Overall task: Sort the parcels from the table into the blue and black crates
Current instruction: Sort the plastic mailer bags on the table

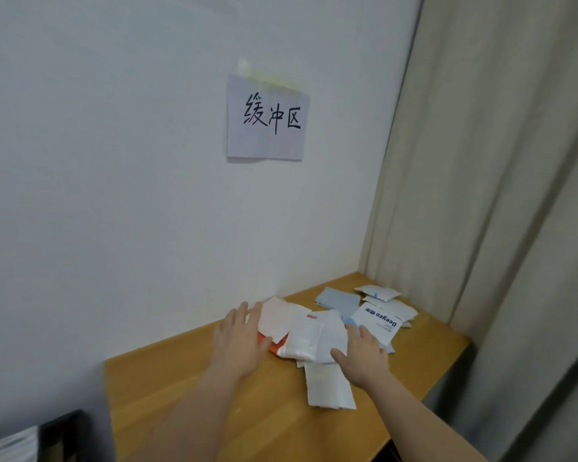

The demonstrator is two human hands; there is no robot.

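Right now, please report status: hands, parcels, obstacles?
Left hand and right hand open, flanking parcel pile on wooden table. Nothing lifted. Black crate lower left. No obstruction.

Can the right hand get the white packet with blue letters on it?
Probably yes. The right hand lies open on the pile, its fingers right beside the lettered packet, which sits on top with nothing covering it.
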